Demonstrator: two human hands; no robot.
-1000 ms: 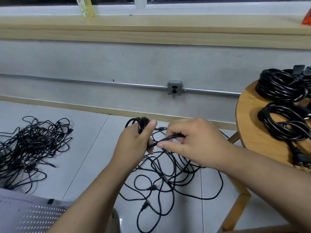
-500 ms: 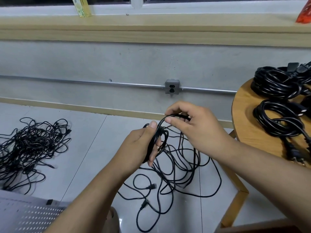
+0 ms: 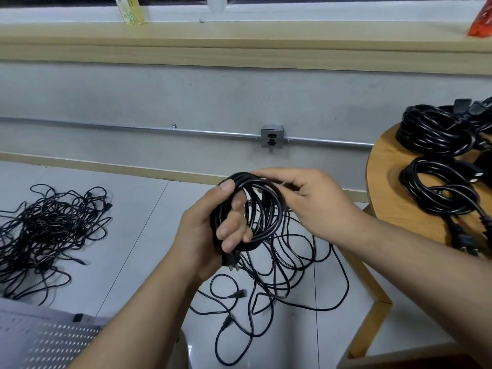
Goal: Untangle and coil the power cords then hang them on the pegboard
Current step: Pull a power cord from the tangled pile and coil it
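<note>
Two hands hold a black coiled power cord (image 3: 277,198) over the white tiled floor (image 3: 138,235).
The left hand (image 3: 202,235) curls its fingers (image 3: 231,231) round the coil's left side, and the right hand (image 3: 314,198) pinches the top loops. The loose rest of the cord lies tangled on the floor below. The edge of the round wooden desk (image 3: 383,182) is near on the right. Open floor lies between the hands and another black tangle (image 3: 48,222) at left.

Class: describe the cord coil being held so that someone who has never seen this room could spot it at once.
Find the grey wall socket, then look straight below it. There the left hand grips a black coil, its top pinched by the right hand. Unlike the coils on the round table and the floor tangles, it is held aloft.
</note>
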